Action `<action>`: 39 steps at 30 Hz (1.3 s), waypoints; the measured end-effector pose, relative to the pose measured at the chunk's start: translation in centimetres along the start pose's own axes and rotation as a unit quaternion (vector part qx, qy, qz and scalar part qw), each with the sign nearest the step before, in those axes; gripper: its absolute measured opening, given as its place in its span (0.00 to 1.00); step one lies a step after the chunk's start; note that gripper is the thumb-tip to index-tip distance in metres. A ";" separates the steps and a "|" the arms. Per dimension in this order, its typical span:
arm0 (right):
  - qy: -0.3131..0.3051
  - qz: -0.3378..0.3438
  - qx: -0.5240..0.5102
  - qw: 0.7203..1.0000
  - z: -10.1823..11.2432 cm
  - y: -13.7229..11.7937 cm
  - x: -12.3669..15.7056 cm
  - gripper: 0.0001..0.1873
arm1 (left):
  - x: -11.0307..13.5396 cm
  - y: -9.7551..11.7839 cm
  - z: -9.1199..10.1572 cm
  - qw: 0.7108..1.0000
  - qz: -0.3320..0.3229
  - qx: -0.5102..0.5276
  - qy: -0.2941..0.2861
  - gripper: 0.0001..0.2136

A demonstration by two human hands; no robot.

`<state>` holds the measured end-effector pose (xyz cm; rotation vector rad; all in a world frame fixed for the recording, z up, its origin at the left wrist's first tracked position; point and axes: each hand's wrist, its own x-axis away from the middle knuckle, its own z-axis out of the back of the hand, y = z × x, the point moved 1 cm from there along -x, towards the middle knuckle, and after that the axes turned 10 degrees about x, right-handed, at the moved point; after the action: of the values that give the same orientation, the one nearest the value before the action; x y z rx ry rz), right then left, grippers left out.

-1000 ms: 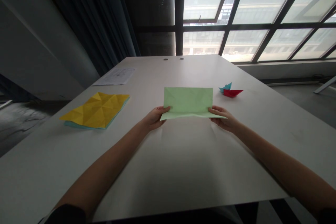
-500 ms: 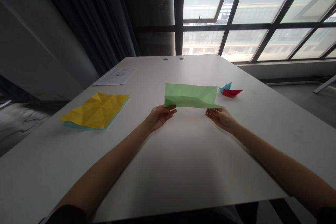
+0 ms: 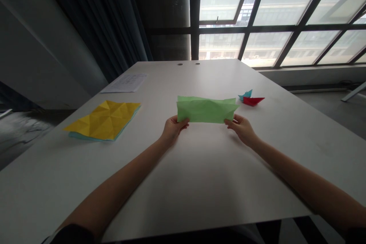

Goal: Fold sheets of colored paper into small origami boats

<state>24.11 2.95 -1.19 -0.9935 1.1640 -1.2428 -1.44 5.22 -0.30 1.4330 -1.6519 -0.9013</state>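
A light green sheet of paper (image 3: pixel 205 111), folded over lengthwise, is held between my two hands above the table. Its front layer faces me, and a back layer shows along the top edge, a little apart from it. My left hand (image 3: pixel 174 127) pinches the lower left corner, thumb in front and fingers behind. At the lower right corner, my right hand (image 3: pixel 240 126) grips the paper the same way. Beyond the right hand lie a red folded paper boat (image 3: pixel 253 101) and a blue folded paper piece (image 3: pixel 246 95).
On the left of the white table (image 3: pixel 206 183) lies creased yellow paper (image 3: pixel 107 120) over light blue paper (image 3: pixel 91 137). A printed sheet (image 3: pixel 126 83) rests farther back. Two round holes sit near the far edge, with a dark curtain (image 3: pixel 114 15) and windows behind.
The near part of the green paper has come up toward me, so the front layer now stands upright over the back. Both thumbs now press on its front.
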 end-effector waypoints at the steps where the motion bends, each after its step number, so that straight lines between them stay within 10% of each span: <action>1: 0.000 0.005 0.013 1.000 0.0 0.0 0.0 0.13 | 0.0 -0.1 0.1 1.000 -0.005 -0.005 -0.004 0.12; 33: -0.038 0.206 0.280 0.937 1.9 0.1 -0.3 0.10 | -0.4 0.8 1.3 0.927 -0.184 -0.258 -0.201 0.15; 39: -0.048 0.196 0.245 0.948 1.8 0.1 -0.3 0.12 | -0.7 1.0 1.8 0.919 -0.197 -0.305 -0.155 0.13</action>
<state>25.90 3.19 -0.99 -0.4191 0.8604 -1.0717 -3.43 6.07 -0.30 1.2235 -1.1270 -1.7698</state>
